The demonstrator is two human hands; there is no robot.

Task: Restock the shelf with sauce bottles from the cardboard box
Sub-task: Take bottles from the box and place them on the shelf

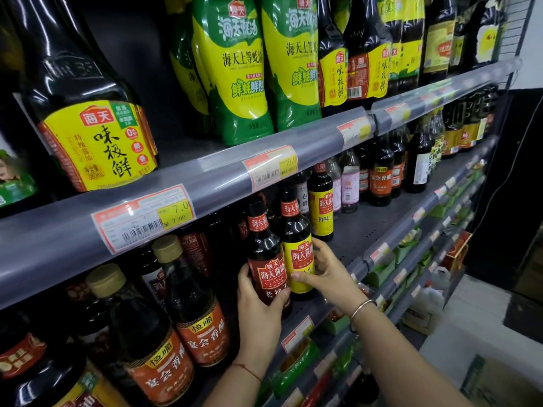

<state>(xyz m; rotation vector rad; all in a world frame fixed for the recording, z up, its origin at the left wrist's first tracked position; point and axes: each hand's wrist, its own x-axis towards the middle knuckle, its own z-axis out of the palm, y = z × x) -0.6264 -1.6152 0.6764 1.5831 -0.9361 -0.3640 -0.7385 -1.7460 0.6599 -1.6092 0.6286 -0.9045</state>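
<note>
Apparently each hand point(258, 301) point(323, 271) grips one partly hidden bottle point(266, 259) point(296, 248).

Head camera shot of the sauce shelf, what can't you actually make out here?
- Cardboard box: head view, cut off by the bottom right edge; contents unseen.
- Red-label bottle: lower label covered by the left hand.
- Yellow-label bottle: label partly covered by the right hand.
- Price tag: fine print too blurred to read.
- Bottles at the far right: too small and dark to identify.
</note>
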